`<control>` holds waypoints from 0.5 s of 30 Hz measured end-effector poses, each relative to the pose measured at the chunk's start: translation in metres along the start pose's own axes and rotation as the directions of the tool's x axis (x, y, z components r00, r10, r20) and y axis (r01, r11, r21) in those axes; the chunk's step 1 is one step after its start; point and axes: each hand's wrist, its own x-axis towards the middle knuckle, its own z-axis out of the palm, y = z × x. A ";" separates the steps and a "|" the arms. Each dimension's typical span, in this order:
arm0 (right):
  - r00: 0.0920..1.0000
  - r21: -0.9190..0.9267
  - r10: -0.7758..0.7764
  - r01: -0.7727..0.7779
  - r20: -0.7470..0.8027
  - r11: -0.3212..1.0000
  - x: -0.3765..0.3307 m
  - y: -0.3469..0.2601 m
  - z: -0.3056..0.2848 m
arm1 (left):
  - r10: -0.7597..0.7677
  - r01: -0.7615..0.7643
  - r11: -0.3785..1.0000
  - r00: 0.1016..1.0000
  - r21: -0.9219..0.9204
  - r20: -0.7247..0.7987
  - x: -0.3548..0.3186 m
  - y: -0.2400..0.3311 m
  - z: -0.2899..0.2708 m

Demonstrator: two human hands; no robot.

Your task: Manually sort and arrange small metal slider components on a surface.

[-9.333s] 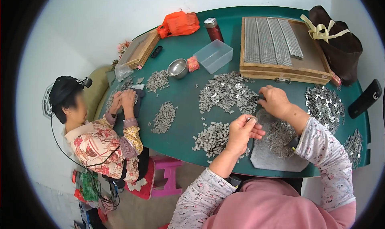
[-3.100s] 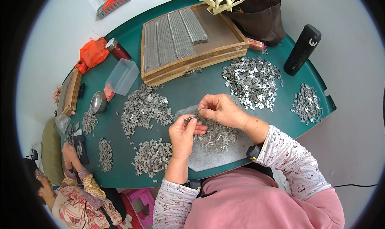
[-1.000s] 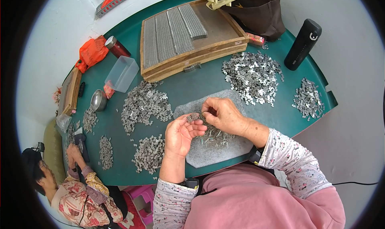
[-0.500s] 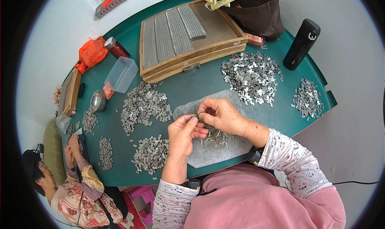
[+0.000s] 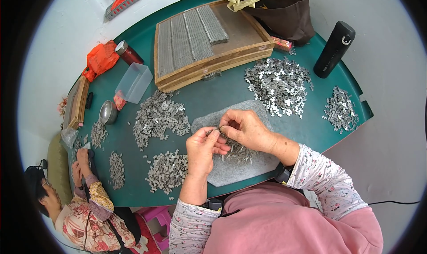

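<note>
Over a grey felt mat (image 5: 229,175), my two hands meet fingertip to fingertip. My left hand (image 5: 202,151) is closed in a pinch, its thumb against the forefinger and the other fingers curled. A pinch of thumb and forefinger also closes my right hand (image 5: 250,131) just beside it. Something small and dark shows at the fingertips, too small to name. Under the hands lies a heap of thin metal pins (image 5: 242,154), partly hidden by my fingers. Flat silvery metal pieces (image 5: 168,170) are piled left of the mat, and a larger shiny pile (image 5: 279,87) sits beyond its far right.
A wooden tray (image 5: 178,78) with rows of grey metal pieces stands at the back. Around it are a clear plastic box (image 5: 134,82), a metal bowl (image 5: 108,112), a black bottle (image 5: 334,49) and a dark bag (image 5: 284,14). Another person (image 5: 84,218) works at the left.
</note>
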 end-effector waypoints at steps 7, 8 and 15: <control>0.998 -0.069 -0.056 0.056 0.005 0.996 0.003 0.009 -0.009 | -0.005 0.005 1.000 0.999 0.024 0.039 0.000 -0.001 -0.001; 0.999 -0.178 -0.049 0.045 -0.016 0.983 0.005 0.005 -0.015 | -0.012 0.012 1.000 0.999 0.010 0.038 -0.001 -0.001 -0.003; 1.000 -0.532 0.008 -0.013 -0.012 0.847 0.010 0.021 -0.035 | -0.013 0.015 1.000 0.998 -0.021 0.059 -0.002 0.000 0.000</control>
